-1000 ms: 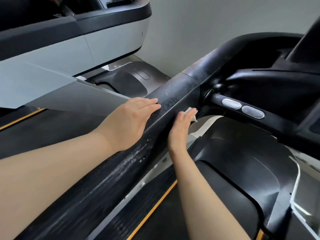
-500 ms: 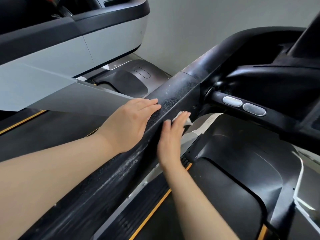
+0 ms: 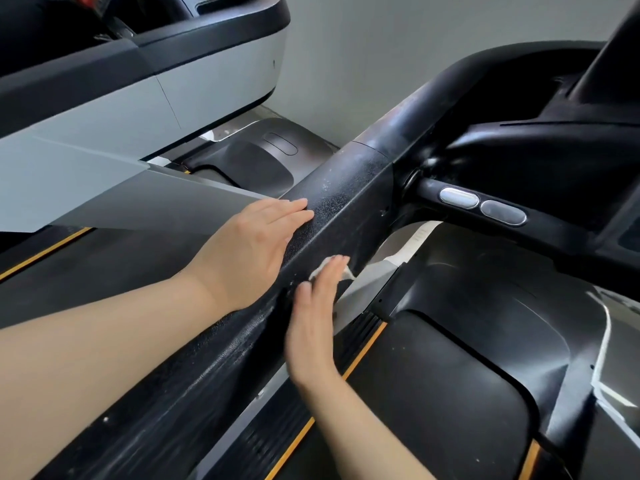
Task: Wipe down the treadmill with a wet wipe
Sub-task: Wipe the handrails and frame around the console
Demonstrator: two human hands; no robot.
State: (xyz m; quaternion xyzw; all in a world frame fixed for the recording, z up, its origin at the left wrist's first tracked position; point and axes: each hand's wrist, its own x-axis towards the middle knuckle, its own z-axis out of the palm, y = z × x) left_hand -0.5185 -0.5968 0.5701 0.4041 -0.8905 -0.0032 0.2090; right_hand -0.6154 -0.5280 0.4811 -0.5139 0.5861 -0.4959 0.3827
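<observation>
A black treadmill handrail (image 3: pixel 349 188) runs diagonally from the lower left up to the console. My left hand (image 3: pixel 252 251) rests flat on its top and outer side, fingers straight. My right hand (image 3: pixel 313 317) presses a white wet wipe (image 3: pixel 323 266) against the inner side of the rail with straight fingers. Only the wipe's edges show past the fingertips. The rail surface is speckled with pale streaks.
Two oval silver sensor pads (image 3: pixel 481 206) sit on a black crossbar right of the rail. The motor cover (image 3: pixel 467 341) and orange-edged belt deck (image 3: pixel 360 355) lie below. A second grey treadmill (image 3: pixel 138 109) stands to the left, with a grey wall behind.
My right hand has slid the wipe down the inner side of the rail toward me. My left hand has stayed in place on top.
</observation>
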